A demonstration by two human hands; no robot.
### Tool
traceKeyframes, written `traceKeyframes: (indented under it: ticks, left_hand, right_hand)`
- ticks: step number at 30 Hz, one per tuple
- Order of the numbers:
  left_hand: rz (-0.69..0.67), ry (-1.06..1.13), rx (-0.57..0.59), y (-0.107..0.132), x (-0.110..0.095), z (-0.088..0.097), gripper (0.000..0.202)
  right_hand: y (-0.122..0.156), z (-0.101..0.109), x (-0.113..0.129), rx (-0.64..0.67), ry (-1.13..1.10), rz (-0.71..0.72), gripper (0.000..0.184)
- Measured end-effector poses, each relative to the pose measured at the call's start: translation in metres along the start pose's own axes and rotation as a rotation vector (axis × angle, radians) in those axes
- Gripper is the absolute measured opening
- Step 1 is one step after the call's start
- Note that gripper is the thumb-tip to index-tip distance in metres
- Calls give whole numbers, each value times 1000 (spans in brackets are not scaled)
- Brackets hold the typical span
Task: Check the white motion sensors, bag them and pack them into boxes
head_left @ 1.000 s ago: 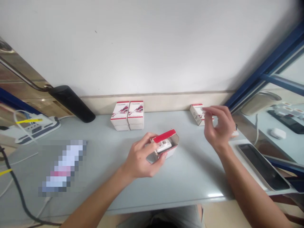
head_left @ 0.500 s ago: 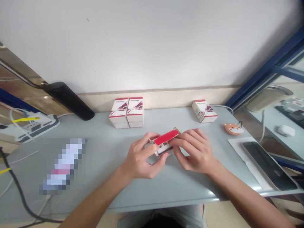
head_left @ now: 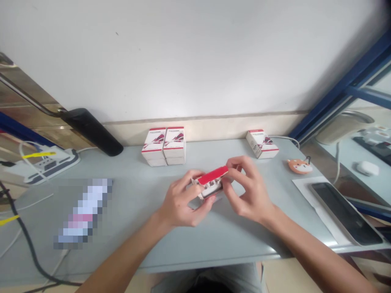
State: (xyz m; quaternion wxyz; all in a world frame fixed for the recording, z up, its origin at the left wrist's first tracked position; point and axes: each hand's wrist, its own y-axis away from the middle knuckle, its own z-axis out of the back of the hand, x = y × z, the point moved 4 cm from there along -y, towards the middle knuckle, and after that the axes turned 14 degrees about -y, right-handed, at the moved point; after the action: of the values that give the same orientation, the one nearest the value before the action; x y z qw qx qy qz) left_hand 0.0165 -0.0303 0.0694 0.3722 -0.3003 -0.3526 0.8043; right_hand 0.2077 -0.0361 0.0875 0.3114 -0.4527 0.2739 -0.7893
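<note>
The carton's (head_left: 210, 189) long axis slanted up rightward, its body held in the left grip (head_left: 182, 202), its red flap (head_left: 212, 176) pinched narrowly by the right grip (head_left: 249, 189).

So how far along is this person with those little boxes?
One open cardboard box looks started: its red flap is lifted, showing a white item inside. In hand: the left hand grips that box while the right hand pinches the flap. Left over: the paired stacks of boxes by the wall and the single box to the right, closed and untouched.
</note>
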Motion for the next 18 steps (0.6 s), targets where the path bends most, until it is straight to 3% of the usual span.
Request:
traceKeyframes:
  ticks: [7, 13, 18]
  left_hand:
    - [3, -2, 6, -1, -1, 1, 26]
    - [-1, 19, 11, 0, 0, -1, 28]
    - [6, 4, 25, 0, 2, -2, 30]
  right_hand:
    - [-1, 3, -3, 11, 100, 28, 12]
    - [-1, 0, -6, -9, -125, -92, 21]
    - [-1, -1, -11, -22, -193, -142, 15]
